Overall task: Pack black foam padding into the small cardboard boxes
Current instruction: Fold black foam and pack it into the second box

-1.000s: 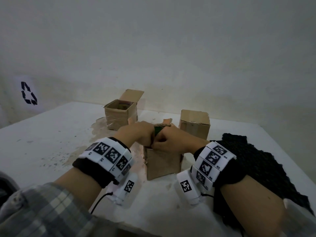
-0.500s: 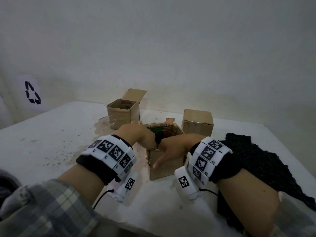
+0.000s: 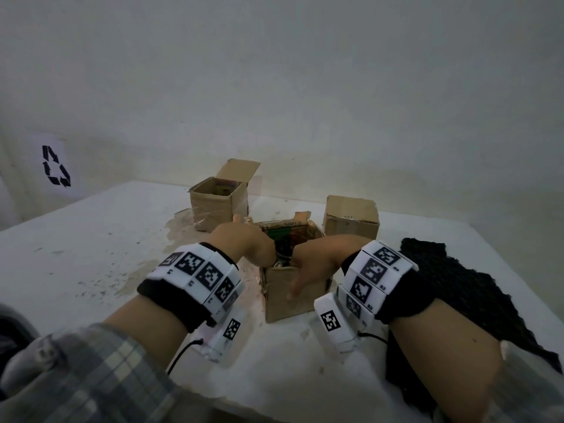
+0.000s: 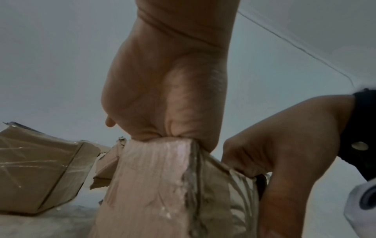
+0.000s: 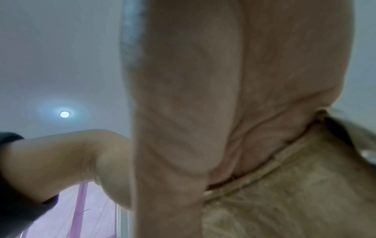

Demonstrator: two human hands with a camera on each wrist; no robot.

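Head view: the left hand (image 3: 244, 244) reaches into the open cardboard box (image 3: 293, 297), its fingers hidden. The right hand (image 3: 317, 264) grips the box's near rim, thumb outside.

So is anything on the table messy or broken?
Yes. The white table has a brownish stain and dark specks around the back-left open box. The middle box, which both hands are working at, looks worn: its back flap has a ragged, torn edge.
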